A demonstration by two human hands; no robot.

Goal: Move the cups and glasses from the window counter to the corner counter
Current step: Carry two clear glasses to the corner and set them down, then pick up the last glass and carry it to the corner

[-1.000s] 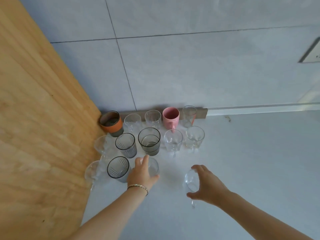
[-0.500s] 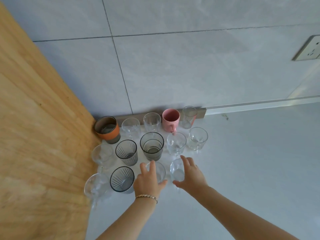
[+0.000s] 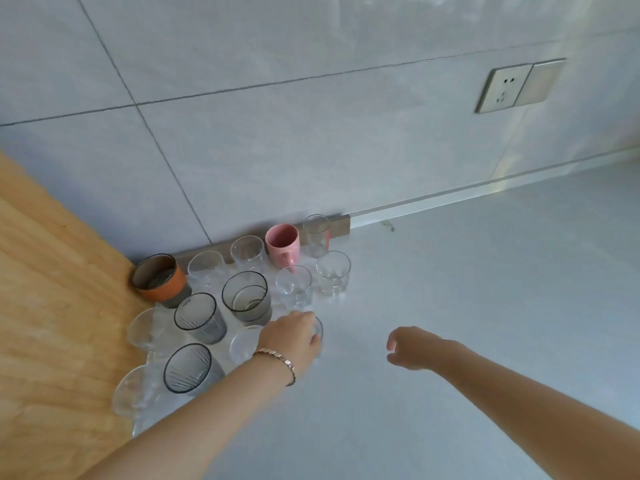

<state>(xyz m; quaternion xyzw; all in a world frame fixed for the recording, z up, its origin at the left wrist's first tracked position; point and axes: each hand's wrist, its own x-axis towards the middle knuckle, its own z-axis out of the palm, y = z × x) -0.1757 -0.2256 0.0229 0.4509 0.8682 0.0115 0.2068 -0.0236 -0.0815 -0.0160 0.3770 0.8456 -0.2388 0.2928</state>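
Observation:
Several cups and glasses stand packed in the corner of the pale grey counter [image 3: 467, 306]: an orange-banded cup [image 3: 159, 278], a pink mug [image 3: 282, 242], dark ribbed glasses [image 3: 199, 317] [image 3: 188, 368], a smoky glass [image 3: 247, 299] and clear tumblers [image 3: 332, 271]. My left hand [image 3: 294, 337] reaches in from below and curls over a clear glass [image 3: 320, 330] at the front right of the group, hiding most of it. Another clear glass [image 3: 242, 344] stands just left of that hand. My right hand [image 3: 412, 346] hovers to the right, fingers apart, holding nothing.
A wooden panel [image 3: 52, 306] bounds the group on the left, with clear stemmed glasses [image 3: 145, 329] against it. The tiled wall rises behind, with a power socket [image 3: 519, 84] at upper right. Bare counter stretches right of the glasses.
My right hand set its clear glass down at the front of the group, let go and drew back to the right. My left hand shifted right from its glass onto that one.

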